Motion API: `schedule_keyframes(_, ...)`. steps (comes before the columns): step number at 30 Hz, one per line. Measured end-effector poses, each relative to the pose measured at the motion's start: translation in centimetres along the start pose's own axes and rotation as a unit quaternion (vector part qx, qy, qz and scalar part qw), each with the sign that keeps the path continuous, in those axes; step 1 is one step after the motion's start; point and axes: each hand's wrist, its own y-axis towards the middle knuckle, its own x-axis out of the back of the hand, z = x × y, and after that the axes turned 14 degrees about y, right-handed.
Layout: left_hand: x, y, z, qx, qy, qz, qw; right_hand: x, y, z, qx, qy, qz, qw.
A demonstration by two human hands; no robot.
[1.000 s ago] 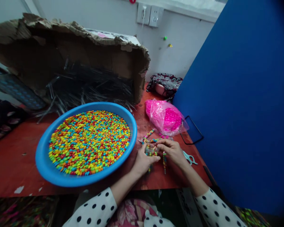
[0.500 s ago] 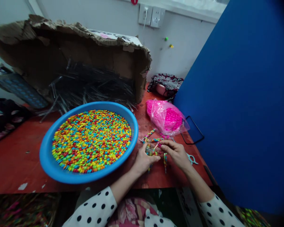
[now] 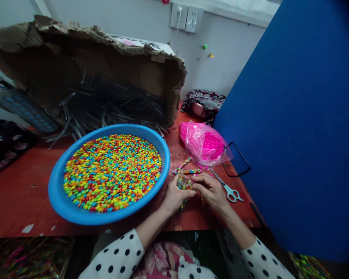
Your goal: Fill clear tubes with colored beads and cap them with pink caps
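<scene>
My left hand (image 3: 173, 195) is closed round a small bundle of clear plastic tubes (image 3: 182, 182) with coloured candy-like pieces inside. Against the bundle's right side, my right hand (image 3: 211, 192) has its fingers pinched together; what they hold is too small and covered to make out. Just beyond my hands lie two more filled tubes, one of them this tube (image 3: 192, 171), with a few pink bits nearby. Light-blue-handled scissors (image 3: 233, 194) rest to the right of my right hand. On the left stands a blue basin (image 3: 56, 205) of small multicoloured pieces (image 3: 113, 174).
A clear bag of bright pink pieces (image 3: 206, 143) lies behind my hands. At the back left, a torn cardboard box (image 3: 176, 89) holds many clear empty tubes (image 3: 116, 108). A tall blue panel (image 3: 293, 135) borders the red table (image 3: 14, 205) on the right.
My right hand has moved slightly left and down, closer against the bundle. More of the scissors now shows. My left hand stays nearly in place, round the tubes.
</scene>
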Motion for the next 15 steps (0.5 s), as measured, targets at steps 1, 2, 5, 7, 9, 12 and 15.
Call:
schedule_keyframes(1,0.0,0.0,-0.1,-0.005,0.001,-0.004,1.0,-0.2,0.0,0.0,0.015,-0.006,-0.01,1.0)
schedule_keyframes(2,0.0,0.0,-0.2,-0.01,0.004,-0.009,1.0,-0.4,-0.1,0.0,0.028,-0.014,-0.014,0.999)
schedule_keyframes(5,-0.1,0.0,-0.4,-0.017,0.029,-0.017,0.999,-0.9,-0.1,0.4,0.045,-0.024,-0.013,0.999)
schedule_keyframes(7,-0.1,0.0,-0.3,-0.014,0.039,-0.015,0.999,-1.3,-0.3,0.3,0.028,0.0,-0.03,0.999)
schedule_keyframes(9,0.2,0.1,-0.2,-0.01,0.046,-0.029,0.998,-1.7,-0.4,-0.5,-0.023,0.054,-0.081,0.995)
schedule_keyframes(12,0.9,0.1,0.1,-0.012,0.07,-0.094,0.993,-2.1,-0.4,-2.6,-0.124,0.163,-0.181,0.962)
schedule_keyframes(15,1.7,-0.1,0.3,-0.015,0.07,-0.131,0.989,-1.1,-0.2,-4.2,-0.166,0.193,-0.199,0.946)
